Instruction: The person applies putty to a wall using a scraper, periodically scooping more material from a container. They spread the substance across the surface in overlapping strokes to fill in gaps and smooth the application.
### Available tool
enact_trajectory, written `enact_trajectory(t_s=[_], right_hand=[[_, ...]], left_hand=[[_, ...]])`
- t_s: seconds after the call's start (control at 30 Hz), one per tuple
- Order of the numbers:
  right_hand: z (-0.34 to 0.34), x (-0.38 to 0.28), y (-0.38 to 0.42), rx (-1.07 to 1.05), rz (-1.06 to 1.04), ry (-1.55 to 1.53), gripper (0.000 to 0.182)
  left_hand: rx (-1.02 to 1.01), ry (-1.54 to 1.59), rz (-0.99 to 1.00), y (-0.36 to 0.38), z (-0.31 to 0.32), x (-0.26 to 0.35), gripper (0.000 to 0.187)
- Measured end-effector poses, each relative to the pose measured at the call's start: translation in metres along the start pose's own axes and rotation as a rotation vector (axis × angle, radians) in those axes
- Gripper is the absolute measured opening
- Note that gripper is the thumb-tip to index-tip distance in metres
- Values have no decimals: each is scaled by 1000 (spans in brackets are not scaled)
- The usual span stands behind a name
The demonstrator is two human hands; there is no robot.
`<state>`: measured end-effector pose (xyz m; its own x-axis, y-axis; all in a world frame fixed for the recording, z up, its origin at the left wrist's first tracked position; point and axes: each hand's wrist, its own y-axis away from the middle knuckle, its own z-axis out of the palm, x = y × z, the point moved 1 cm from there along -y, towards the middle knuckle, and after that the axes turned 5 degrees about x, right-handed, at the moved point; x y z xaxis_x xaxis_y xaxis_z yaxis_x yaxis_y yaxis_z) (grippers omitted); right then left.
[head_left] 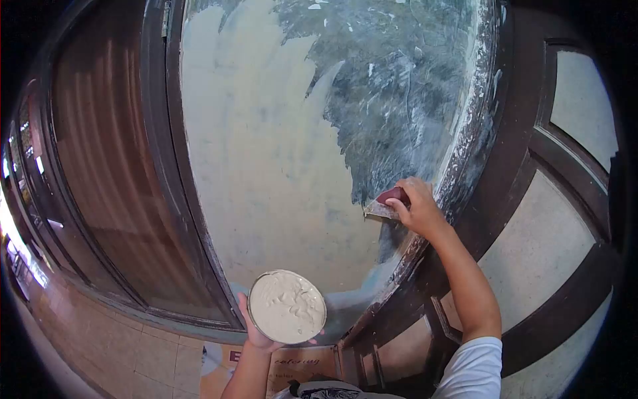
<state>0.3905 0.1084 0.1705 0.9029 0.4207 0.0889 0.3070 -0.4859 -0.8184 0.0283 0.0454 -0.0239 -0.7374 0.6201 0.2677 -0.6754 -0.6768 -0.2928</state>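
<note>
My right hand [417, 205] grips the dark red handle of a putty knife [383, 207]. Its wide blade lies against the wall panel [266, 133], low on the right, where cream filler meets dark grey surface. Cream filler covers the panel's left and lower middle; the upper right shows grey with whitish streaks. Below, my left hand [256, 326] holds a round container of putty [287, 306] from underneath and the side, tilted toward me. The putty inside is cream, smooth in places and ridged in others. Most of the left fingers are hidden beneath the container.
Dark wooden framing [166, 133] borders the panel on the left, beside a glass pane with a curtain [106, 146]. The right-hand frame edge [465, 126] has white smears. Panelled dark wood [531, 233] stands at right. Tiles [133, 346] and a printed banner [302, 366] lie below.
</note>
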Motion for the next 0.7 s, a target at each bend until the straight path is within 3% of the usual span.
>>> enact_trajectory(t_s=[0.2, 0.37, 0.43, 0.47, 0.5, 0.57, 0.6, 0.7], right_hand=[[23, 7, -13, 17, -166, 139, 37], [17, 6, -19, 105, -103, 7, 42], [23, 6, -13, -49, -245, 120, 41], [26, 6, -14, -27, -294, 171, 40], [27, 6, -19, -28, -296, 170, 40], [22, 9, -30, 212, -80, 30, 40], [18, 9, -35, 326, -66, 31, 41], [21, 21, -19, 150, -88, -46, 42]], left_hand=[[125, -101, 82, 8, 6, 7, 123], [139, -78, 108, 18, 0, 10, 123], [152, -93, 131, 22, -1, 11, 123], [148, -67, 134, 22, 1, 11, 123], [148, -67, 137, 21, 2, 11, 123], [157, -22, 141, 21, 3, 11, 123], [148, -27, 119, 22, 4, 12, 123], [130, -42, 124, 23, -4, 12, 123]])
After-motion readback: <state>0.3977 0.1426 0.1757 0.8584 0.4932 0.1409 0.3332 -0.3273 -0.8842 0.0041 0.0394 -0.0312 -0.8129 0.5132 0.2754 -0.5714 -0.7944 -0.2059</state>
